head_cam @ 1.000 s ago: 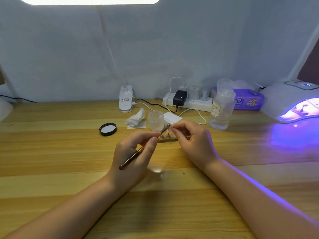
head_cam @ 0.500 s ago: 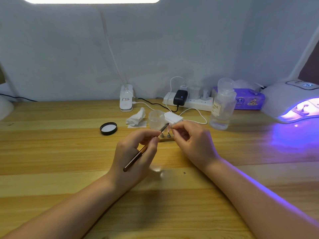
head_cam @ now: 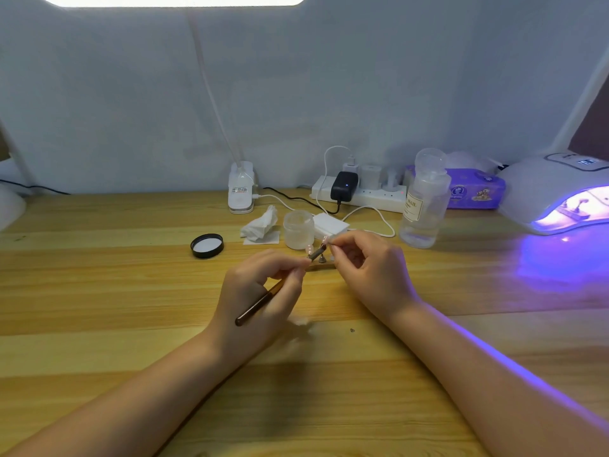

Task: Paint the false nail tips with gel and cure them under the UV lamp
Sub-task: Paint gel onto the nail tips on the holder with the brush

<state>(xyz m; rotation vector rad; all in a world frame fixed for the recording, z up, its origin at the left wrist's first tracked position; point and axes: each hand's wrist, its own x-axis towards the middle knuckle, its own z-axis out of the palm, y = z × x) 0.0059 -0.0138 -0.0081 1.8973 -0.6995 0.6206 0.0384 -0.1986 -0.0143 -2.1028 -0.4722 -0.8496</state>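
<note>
Where the wooden desk (head_cam: 99, 291) begins at our left, we list first a black jar lid (head_cam: 207, 246), lying flat with its pale inside upward. Next, against the wall: a white lamp base (head_cam: 241, 192); before it, a crumpled tissue (head_cam: 260, 224) and a small frosted jar (head_cam: 298, 229), open-topped, with cloudy contents.

Left hand (head_cam: 260, 291): fingers curled, thumb and fingertips pinching a brush (head_cam: 263, 300). Handle dark brown, slanting up and to the right; metal ferrule near the tip; bristle end meets the nail tip.

Nail tip (head_cam: 326, 239): small, pale pinkish, glossy, held just above the desk at centre, in front of the frosted jar. Its shape is too small for us to make out. Beneath it, a low wooden holder (head_cam: 321, 266) carries little metal stands (head_cam: 322, 258).

Right hand (head_cam: 369, 272): fingers curled, thumb and forefinger pinching the nail tip's stand; we cannot tell the exact contact.

Behind: white power strip (head_cam: 362, 194) with black adapter (head_cam: 343, 186); a stack of white pads (head_cam: 330, 224); clear pump bottle (head_cam: 423, 206), part-filled; purple tissue pack (head_cam: 474, 189).

Far right: UV lamp (head_cam: 553, 189), white-domed, lit violet within, more stands visible inside, glow spilling over the desk.
</note>
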